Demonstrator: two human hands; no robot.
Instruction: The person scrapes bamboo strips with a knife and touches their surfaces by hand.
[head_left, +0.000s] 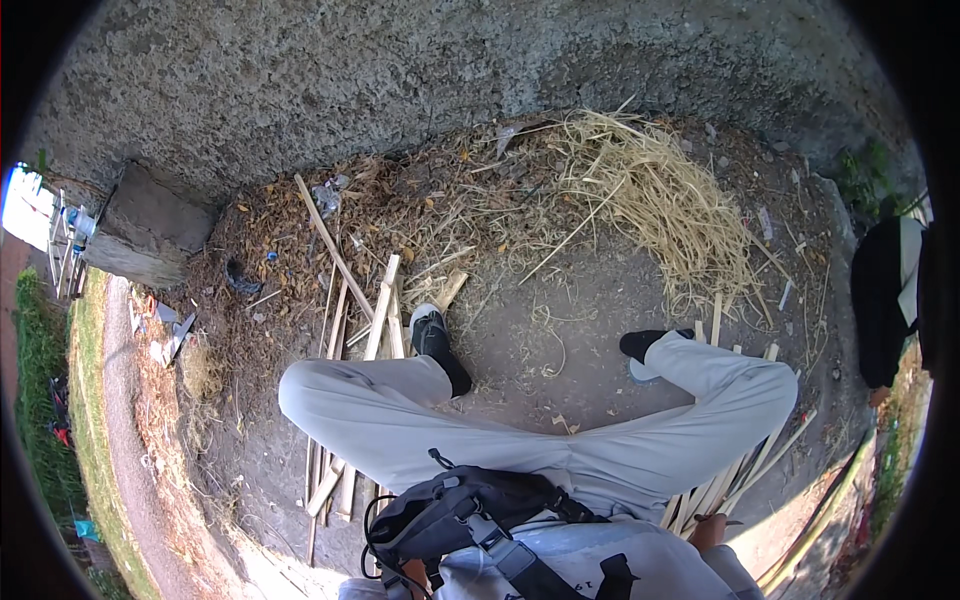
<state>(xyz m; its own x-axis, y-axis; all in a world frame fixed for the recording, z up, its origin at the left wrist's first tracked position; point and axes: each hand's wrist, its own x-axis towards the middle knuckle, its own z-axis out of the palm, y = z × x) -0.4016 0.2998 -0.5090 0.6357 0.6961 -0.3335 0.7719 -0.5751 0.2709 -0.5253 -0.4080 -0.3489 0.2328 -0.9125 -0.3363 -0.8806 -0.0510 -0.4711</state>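
Note:
At my right hip, my right hand (709, 531) is beside a bundle of pale split slats (697, 505). Its fingers are closed around a thin, dark, blade-like thing (733, 521), mostly hidden. Of my left hand (414, 572), only a bit of skin shows beside the black waist bag (470, 505); its fingers are hidden. The bag lies across my lap above my pale trousers (380, 400). Longer wooden slats (383, 305) lie across one another by my left foot and continue under my left leg.
A heap of straw-like shavings (670, 190) lies ahead to the right, near a rough wall (450, 60). A concrete block (155, 225) stands at the far left. Dry leaves and litter (290, 250) cover the ground there. Another person's dark sleeve (880, 300) shows at the right edge.

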